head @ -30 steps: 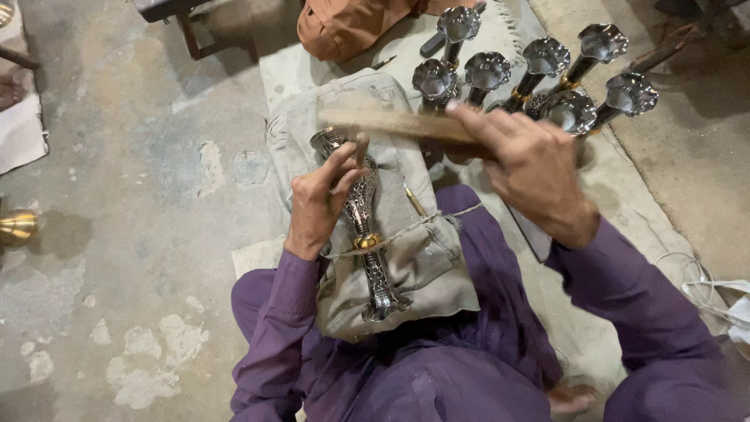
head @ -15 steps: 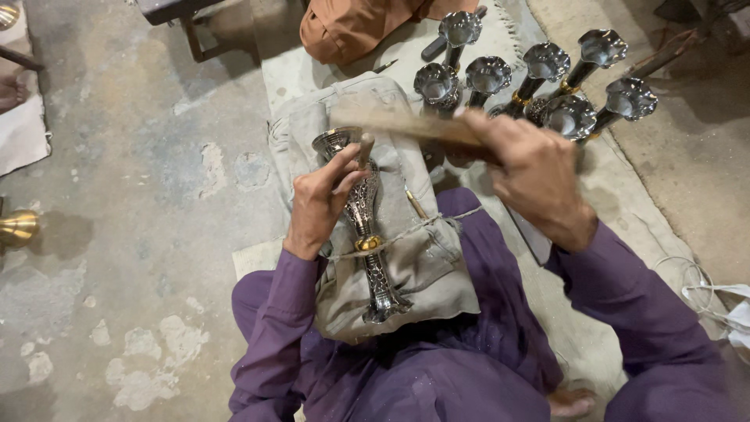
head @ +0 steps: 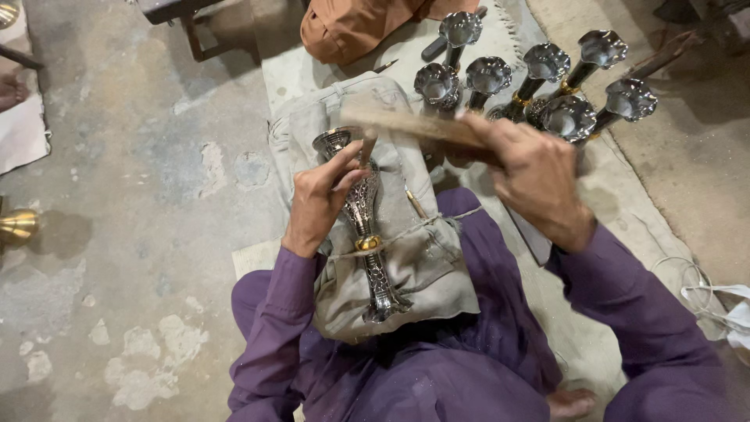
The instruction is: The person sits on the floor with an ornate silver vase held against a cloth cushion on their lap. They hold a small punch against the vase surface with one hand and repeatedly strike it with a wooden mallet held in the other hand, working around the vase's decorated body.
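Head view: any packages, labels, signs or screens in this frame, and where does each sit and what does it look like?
No labels, signs or screens show.
Crumpled clear-and-white plastic wrapping: at the right edge on the floor; possibly a bag, cannot tell.
Grey-beige cloth padding: on the lap, tied with string, under the engraved silver metal vase.

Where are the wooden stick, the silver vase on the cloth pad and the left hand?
wooden stick [head: 414, 125], head view, on its flat middle part.
silver vase [head: 367, 234], head view, on its patterned stem.
left hand [head: 316, 199], head view, on the back of the hand.
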